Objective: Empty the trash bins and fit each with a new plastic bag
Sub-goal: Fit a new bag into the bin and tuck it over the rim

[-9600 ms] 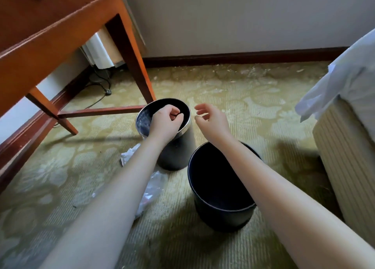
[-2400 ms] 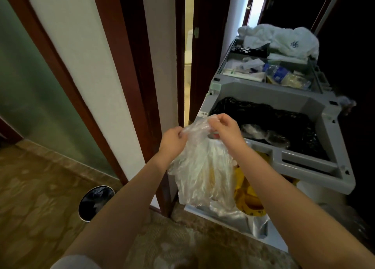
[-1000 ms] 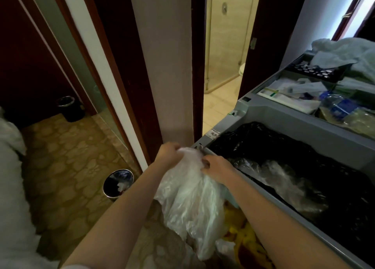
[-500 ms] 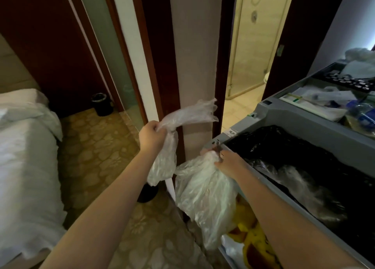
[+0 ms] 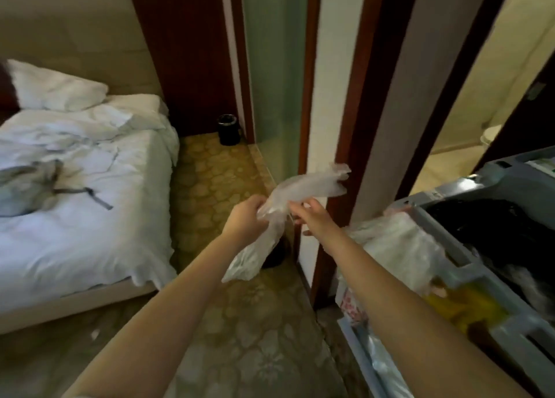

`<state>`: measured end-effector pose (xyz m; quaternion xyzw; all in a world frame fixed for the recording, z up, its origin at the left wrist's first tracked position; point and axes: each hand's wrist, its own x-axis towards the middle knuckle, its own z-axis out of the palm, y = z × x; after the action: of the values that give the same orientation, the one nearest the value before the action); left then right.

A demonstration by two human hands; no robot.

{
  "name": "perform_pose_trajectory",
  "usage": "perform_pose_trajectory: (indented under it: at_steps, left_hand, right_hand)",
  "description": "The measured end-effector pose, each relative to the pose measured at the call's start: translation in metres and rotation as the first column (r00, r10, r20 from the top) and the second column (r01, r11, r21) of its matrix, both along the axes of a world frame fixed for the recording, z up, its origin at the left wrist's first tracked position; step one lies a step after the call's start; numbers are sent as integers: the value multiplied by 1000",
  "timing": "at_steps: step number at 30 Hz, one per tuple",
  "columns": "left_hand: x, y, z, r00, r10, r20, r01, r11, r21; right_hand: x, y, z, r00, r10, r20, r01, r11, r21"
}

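Note:
A clear plastic bag (image 5: 303, 187) hangs crumpled in the air in front of me. My left hand (image 5: 247, 217) grips its middle, and my right hand (image 5: 312, 216) pinches it just to the right. A black trash bin (image 5: 228, 129) stands on the carpet far back beside the dark wooden wall. Another dark bin (image 5: 274, 255) shows partly on the floor behind the hanging bag. A bundle of clear bags (image 5: 393, 244) hangs on the corner of the grey housekeeping cart (image 5: 492, 181) at my right.
An unmade white bed (image 5: 75, 187) fills the left side. Patterned yellow carpet (image 5: 210, 187) runs between bed and wall. A frosted glass panel and wooden door frame (image 5: 306, 97) stand ahead. The cart holds a black-lined waste bay (image 5: 504, 232) and yellow items below.
My right hand let go of the bag bundle on the cart and came up to the single bag that my left hand holds. The view swung left toward the bed.

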<state>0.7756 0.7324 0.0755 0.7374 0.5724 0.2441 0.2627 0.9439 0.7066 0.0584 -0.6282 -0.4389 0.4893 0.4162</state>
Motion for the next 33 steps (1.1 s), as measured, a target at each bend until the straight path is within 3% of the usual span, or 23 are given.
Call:
perform_pose_trajectory:
  at_steps: [5, 11, 16, 22, 33]
  left_hand:
    - [-120, -47, -18, 995, 51, -83, -55, 997, -47]
    - [-250, -96, -28, 969, 245, -10, -244, 959, -148]
    - [-332, -97, -40, 875, 478, 82, -458, 870, -182]
    - [-425, -81, -64, 697, 700, 157, -657, 710, -252]
    - [-611, 2, -53, 555, 832, -19, -807, 532, -257]
  right_hand:
    - [-119, 4, -9, 988, -41, -148, 38, 999, -23]
    - [-261, -4, -13, 969, 208, -133, -213, 977, -18]
    - [-368, 8, -18, 915, 401, -41, -401, 916, 13]
    - [-486, 51, -47, 768, 632, 101, -637, 770, 22]
    - [-690, 165, -41, 554, 815, 169, -825, 565, -24]
